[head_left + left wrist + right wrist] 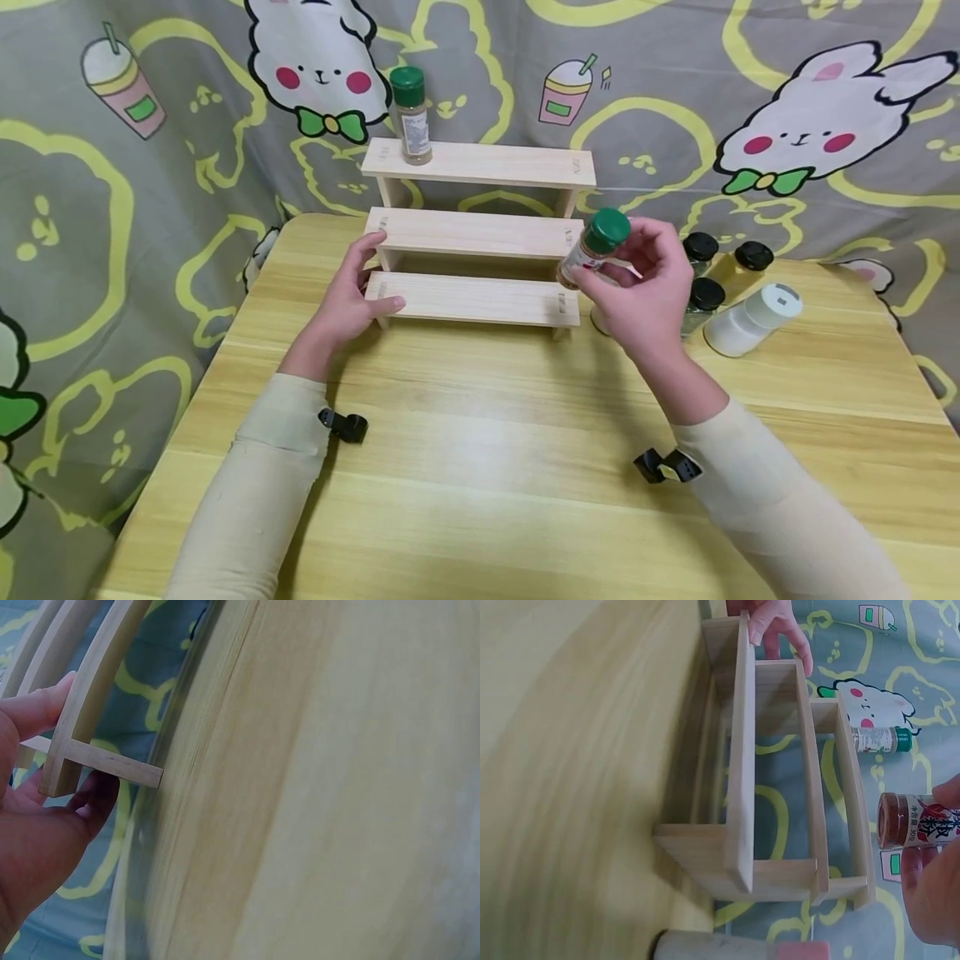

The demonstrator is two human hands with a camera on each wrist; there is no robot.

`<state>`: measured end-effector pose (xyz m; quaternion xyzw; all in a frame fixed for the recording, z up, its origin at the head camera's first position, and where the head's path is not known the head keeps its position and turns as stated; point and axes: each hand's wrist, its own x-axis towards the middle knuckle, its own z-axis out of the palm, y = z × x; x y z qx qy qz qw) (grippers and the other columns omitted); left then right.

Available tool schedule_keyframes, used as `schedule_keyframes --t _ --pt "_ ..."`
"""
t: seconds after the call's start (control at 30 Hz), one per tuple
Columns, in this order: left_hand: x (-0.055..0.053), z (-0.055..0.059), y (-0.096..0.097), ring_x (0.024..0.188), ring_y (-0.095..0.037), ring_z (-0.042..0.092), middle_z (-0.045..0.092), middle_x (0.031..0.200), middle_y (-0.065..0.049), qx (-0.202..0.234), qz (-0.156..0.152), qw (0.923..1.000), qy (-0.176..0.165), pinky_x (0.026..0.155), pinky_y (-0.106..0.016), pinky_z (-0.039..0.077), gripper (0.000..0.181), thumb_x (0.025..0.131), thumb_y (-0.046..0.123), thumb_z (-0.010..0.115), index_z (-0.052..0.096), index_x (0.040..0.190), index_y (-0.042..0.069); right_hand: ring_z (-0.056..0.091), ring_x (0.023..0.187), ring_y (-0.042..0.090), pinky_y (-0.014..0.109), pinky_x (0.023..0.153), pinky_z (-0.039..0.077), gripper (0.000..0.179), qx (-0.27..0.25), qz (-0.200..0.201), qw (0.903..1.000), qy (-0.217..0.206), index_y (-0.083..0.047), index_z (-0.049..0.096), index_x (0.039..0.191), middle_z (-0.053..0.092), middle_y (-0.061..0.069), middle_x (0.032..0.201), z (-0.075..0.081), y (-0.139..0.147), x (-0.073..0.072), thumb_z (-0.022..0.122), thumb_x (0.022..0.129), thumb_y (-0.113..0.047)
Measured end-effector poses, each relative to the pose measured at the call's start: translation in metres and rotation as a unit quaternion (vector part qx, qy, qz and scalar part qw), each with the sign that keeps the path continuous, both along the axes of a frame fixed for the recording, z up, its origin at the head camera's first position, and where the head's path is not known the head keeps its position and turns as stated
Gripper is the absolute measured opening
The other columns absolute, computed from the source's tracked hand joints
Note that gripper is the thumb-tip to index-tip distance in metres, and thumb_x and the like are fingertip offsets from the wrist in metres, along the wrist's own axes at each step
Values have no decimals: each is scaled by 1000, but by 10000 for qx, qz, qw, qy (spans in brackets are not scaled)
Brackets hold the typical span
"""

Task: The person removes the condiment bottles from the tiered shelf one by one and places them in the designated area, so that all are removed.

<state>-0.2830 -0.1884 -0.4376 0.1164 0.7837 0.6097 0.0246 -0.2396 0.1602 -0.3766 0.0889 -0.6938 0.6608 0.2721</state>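
Note:
A three-tier wooden shelf rack (480, 300) stands at the back of the table. My left hand (341, 292) grips its left end, thumb on top of the lowest tier and fingers around the side; the left wrist view shows the hand (45, 795) around that end. My right hand (651, 283) holds a green-capped spice jar (594, 246) in front of the rack's right end, tilted. Reddish-brown contents and a printed label show on this jar (911, 820) in the right wrist view. Another green-capped spice jar (412, 117) stands upright on the top tier's left part.
Right of the rack stand several black-capped jars (742, 271) and a white bottle (752, 321). A pale bottle with a pink cap (802, 951) is close to the rack's right end, mostly hidden by my right hand in the head view. A patterned curtain (480, 75) hangs behind.

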Motion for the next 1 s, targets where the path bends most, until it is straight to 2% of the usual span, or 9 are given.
schedule_keyframes --t 0.2,0.53,1.0 --pt "0 1 0 135 -44 35 21 159 -17 -28 -16 10000 9 107 -53 32 89 83 -16 70 27 155 12 64 89 27 26 76 56 54 99 -175 9997 -114 -2 63 111 64 15 104 -9 15 18 86 64 15" --pt "1 1 0 133 -46 36 21 159 -19 -31 -34 10000 18 105 -54 33 88 83 -16 70 27 155 12 65 92 23 25 76 56 56 -79 -61 9994 -325 3 60 110 62 14 107 -35 32 42 80 62 25" --pt "3 3 2 133 -46 36 22 158 -18 25 -6 10000 21 105 -54 33 87 83 -16 70 28 154 13 65 90 20 25 75 56 55 118 -345 9947 -958 6 56 105 61 10 101 -65 45 58 81 61 25"
